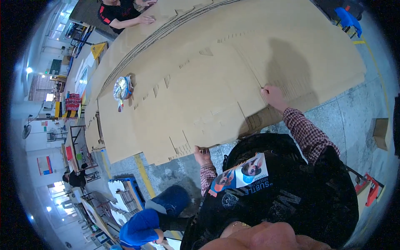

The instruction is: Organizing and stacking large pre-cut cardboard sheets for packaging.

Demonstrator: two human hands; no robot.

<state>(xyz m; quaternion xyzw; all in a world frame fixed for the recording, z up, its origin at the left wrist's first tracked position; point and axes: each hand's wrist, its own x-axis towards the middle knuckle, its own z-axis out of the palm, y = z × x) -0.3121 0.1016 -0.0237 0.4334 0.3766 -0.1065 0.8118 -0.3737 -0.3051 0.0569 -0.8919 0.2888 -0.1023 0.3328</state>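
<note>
Factory floor, wide bench stacked with die-cut cardboard sheets [200,83]. Left hand [203,155] pinches the near edge of the top sheet; right hand [273,96] closed on its right edge near the corner. Sheet looks light, stiff but floppy over its span, best gripped at edges. Tape roll [122,88] sits by the left edge; another person's hand [146,19] at the far edge.

A large die-cut cardboard sheet [196,83] fills the upper middle of the frame, lying on a stack of like sheets. The left hand [202,155] grips its lower edge near centre, while the right hand [273,96] pinches its surface right of centre. A shiny foil bundle [123,88] rests on the sheet at centre left, and another person's hand [146,19] presses the stack at the top.
</note>
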